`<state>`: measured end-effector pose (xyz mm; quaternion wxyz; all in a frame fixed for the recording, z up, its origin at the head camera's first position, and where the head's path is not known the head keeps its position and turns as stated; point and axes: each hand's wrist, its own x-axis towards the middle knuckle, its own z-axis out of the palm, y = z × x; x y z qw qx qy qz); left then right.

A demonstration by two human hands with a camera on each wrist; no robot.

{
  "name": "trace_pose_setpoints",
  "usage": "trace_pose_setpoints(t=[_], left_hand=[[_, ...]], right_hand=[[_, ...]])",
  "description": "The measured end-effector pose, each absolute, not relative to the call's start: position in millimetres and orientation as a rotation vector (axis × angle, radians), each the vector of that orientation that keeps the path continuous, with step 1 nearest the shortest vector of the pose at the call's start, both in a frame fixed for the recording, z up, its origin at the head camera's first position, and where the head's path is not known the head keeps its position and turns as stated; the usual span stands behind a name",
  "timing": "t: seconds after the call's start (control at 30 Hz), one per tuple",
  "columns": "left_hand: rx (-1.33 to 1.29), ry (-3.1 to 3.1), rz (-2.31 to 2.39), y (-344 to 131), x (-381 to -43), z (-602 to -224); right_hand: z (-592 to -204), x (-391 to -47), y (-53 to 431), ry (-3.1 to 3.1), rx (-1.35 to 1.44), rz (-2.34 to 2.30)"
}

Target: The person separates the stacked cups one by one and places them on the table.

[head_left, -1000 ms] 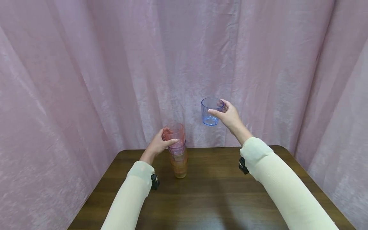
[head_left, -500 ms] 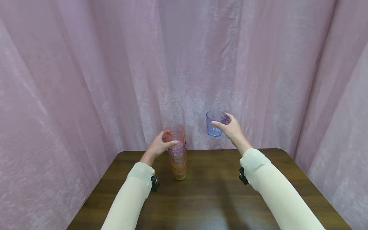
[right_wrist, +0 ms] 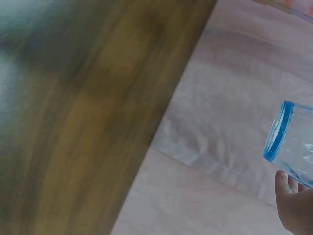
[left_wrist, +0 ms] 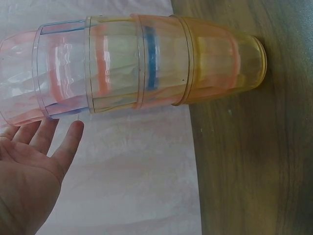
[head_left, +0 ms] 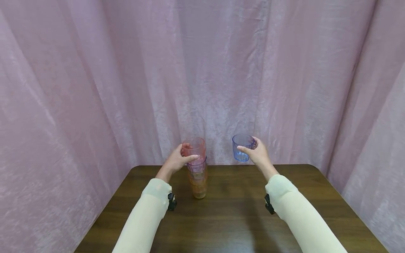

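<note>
A tall stack of nested see-through cups stands upright on the table. Its lowest cup (left_wrist: 215, 63) is yellow, and cups in orange, pale yellow and purple tints rise above it. The top one is a pink cup (head_left: 194, 149). My left hand (head_left: 175, 161) holds this pink cup from the left side, thumb in front and fingers behind. In the left wrist view, the fingertips (left_wrist: 73, 131) lie along the upper cups. Off to the right, my right hand (head_left: 260, 154) grips a clear blue cup (head_left: 243, 149) upright in the air, apart from the stack.
The dark wooden table (head_left: 227, 218) has rounded far corners. A pink curtain (head_left: 221, 63) hangs close behind its far edge and along both sides. Each sleeve carries a small black device (head_left: 172, 202) at the wrist.
My right hand has come down and slightly right with the blue cup. The left hand stays at the top of the stack, with hardly any movement.
</note>
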<state>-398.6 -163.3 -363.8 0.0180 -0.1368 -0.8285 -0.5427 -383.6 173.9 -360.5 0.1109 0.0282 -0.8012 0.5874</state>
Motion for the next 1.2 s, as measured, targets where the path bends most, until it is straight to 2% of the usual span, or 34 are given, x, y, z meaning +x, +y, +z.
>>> trace_pose_setpoints(t=[0.63, 1.2], left_hand=[[-0.427, -2.568, -1.713, -162.4, -396.8, -365.5], [-0.443, -2.54, -1.738, -163.1, -398.2, -365.2]], right_hand=[[-433.3, -381.1, 185.0, -2.39, -0.156, 1.632], [-470.4, -375.2, 179.8, -2.371, -0.219, 1.725]])
